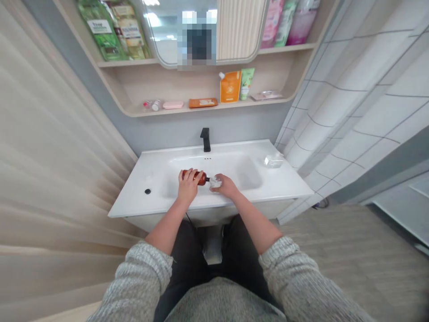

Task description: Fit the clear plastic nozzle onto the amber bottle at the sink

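One basin [246,172] (tiled wall [351,107] nearby) underlies left fingers [191,173] grasping a bottle [202,179], right fingers [221,177] a container [214,183].

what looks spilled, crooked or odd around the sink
Nothing looks spilled or damaged. The brown bottle is tipped, but the left hand grips it, neck toward the clear object in the right hand. A small black disc, perhaps loose, sits alone left of the basin.

Over the white sink [246,172] I see the person's left hand [188,182] wrapped around a brown bottle [202,179] tipped sideways, its neck [208,179] beside a clear vessel [215,183] in the right hand [227,186]. A black faucet [206,140] stands behind, and a clear container [274,161] sits on the counter [290,183] to the right
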A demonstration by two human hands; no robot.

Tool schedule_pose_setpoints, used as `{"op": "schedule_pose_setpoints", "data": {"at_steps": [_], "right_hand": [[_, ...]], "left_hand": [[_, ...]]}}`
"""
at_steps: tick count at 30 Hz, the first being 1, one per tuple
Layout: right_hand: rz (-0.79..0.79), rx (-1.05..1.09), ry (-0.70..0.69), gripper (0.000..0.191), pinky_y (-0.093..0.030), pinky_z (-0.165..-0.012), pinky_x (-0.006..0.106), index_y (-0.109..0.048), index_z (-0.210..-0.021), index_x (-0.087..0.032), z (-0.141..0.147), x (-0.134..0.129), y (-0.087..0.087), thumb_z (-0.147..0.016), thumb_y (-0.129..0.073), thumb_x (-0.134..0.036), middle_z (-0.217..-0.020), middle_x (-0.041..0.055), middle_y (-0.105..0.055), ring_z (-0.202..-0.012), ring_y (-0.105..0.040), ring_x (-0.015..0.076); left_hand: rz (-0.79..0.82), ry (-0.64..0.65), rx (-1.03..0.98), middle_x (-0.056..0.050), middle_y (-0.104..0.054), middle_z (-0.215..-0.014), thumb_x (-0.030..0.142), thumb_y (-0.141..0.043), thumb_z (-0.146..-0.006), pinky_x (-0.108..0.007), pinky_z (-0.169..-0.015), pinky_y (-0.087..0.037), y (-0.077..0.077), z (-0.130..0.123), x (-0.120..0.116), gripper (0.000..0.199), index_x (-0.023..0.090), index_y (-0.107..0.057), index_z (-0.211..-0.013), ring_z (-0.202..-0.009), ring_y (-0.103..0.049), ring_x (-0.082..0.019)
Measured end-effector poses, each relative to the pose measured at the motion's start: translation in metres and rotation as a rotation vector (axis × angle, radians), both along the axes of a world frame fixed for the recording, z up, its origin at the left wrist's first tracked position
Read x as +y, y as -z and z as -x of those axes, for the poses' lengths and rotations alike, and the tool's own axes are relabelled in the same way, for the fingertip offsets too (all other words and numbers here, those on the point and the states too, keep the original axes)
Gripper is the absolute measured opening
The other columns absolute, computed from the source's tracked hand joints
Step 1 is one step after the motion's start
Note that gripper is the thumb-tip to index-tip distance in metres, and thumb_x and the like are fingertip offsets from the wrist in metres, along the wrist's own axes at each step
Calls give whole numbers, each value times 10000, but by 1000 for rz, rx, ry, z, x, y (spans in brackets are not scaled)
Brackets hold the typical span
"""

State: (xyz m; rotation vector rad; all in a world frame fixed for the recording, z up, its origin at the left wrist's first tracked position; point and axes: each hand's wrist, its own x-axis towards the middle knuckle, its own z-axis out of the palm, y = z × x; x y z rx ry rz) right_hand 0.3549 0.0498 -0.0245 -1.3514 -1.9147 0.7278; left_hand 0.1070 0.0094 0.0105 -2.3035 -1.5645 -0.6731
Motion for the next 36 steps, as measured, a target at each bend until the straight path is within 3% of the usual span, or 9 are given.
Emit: {"op": "schedule_pose_setpoints", "data": {"at_steps": [36], "right_hand": [[16, 15, 0, 686, -557, -998, 409, -690, -1265, -248, -1, -3, -5, -676, -1006, -401, -1209, 71, -783, -1078, -733, 291]], "left_hand": [[20, 13, 18, -144, -638, -1617, 111, -504, -990, -650, -1371, -197, -11, -1, -1, 674, 321, -613, -1621, -1574, -498, -360]]}}
